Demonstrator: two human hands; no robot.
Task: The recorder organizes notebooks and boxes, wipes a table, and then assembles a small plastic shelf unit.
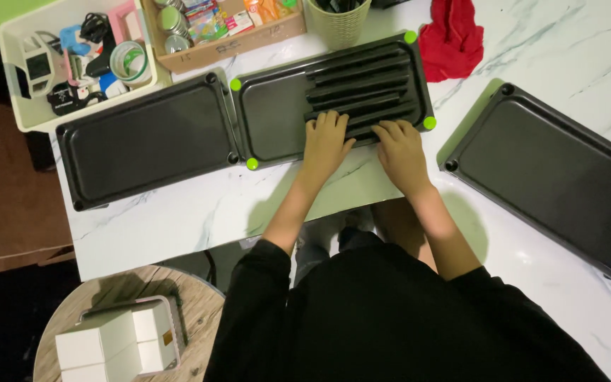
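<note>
Black middle tray (pixel 277 120) on marble table (pixel 178 212), between two other black trays (pixel 146 141). Dark slats (pixel 362 88) stacked inside. Left hand (pixel 325 141) and right hand (pixel 399 147) lie flat, fingers extended over nearest slat. Grip underneath: cannot tell.

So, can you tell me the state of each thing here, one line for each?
left hand: flat on the slats, holding nothing
right hand: flat on the slats, holding nothing
middle tray: holds stacked dark slats
left tray: empty
right tray: empty
red cloth: crumpled
white bin: full of small items
</note>
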